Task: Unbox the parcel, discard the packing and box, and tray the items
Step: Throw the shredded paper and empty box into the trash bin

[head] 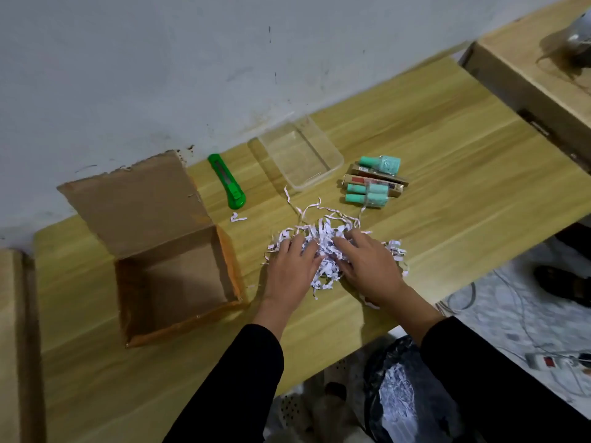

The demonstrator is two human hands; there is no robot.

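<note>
Under your palms sits the heap of shredded paper [326, 247], and both hands are spread flat on it with fingers splayed, pressing and gathering rather than holding anything closed. Your left hand [292, 266] covers the heap's left flank; your right hand [367, 260] covers its right, and the fingertips nearly meet over the middle. Strands trail out past your fingers toward the wall, and one loose curl [238, 218] lies apart near the green utility knife [227, 182].

What the next move turns on is where the waste goes. A black bag [396, 388], with what looks like shredded paper already in it, sits below the table edge [351, 343], toward you and slightly to the right. So the paper probably travels back and down, and your right hand is the nearer one.

Left of your left hand, just beside it, stands the cardboard box [179, 276], open and apparently empty. Beyond the heap lie the mint bottles and small cartons [372, 183], well clear of your fingers, beside the clear plastic tray [300, 155], which holds nothing yet.
</note>
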